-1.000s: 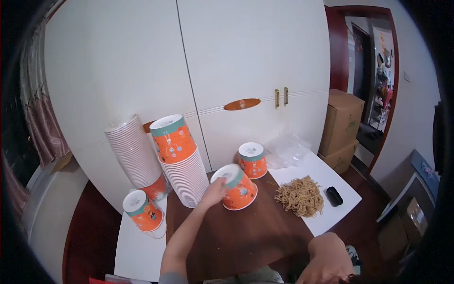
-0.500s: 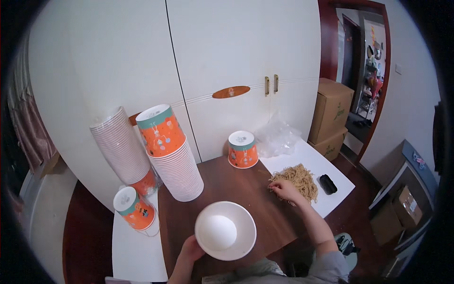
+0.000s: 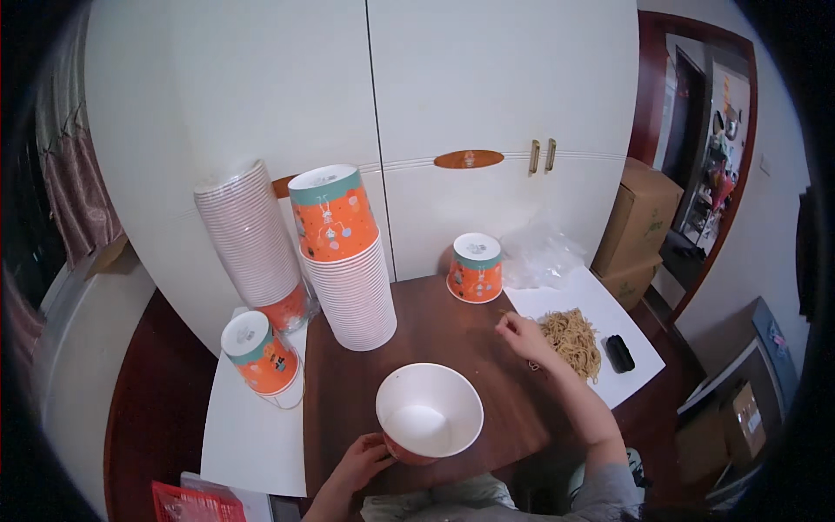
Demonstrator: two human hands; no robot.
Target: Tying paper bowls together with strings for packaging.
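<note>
A white-lined paper bucket (image 3: 429, 413) stands mouth up near the front edge of the brown board. My left hand (image 3: 365, 461) holds its lower left side, the fingers curled against the orange outer wall. To the right, my right hand (image 3: 522, 337) is over the board beside a heap of thin tan rubber bands (image 3: 571, 341). Its thumb and fingers are pinched together; whatever lies between the tips is too small to make out. Farther back, a tall nested stack of paper buckets (image 3: 352, 291) rests upside down, and a single orange bucket (image 3: 476, 274) sits inverted by the cabinet.
At the left stand a plastic-wrapped bucket stack (image 3: 248, 230) and an inverted bucket (image 3: 259, 358) with a loose band at its base. A clear plastic bag (image 3: 544, 257) and a black case (image 3: 620, 354) lie on the white tabletop. Cardboard boxes (image 3: 639, 217) are piled beyond.
The bucket in my left hand has tipped back, so its mouth shows more openly. My right hand has drawn left off the heap of rubber bands. The whole view has shifted.
</note>
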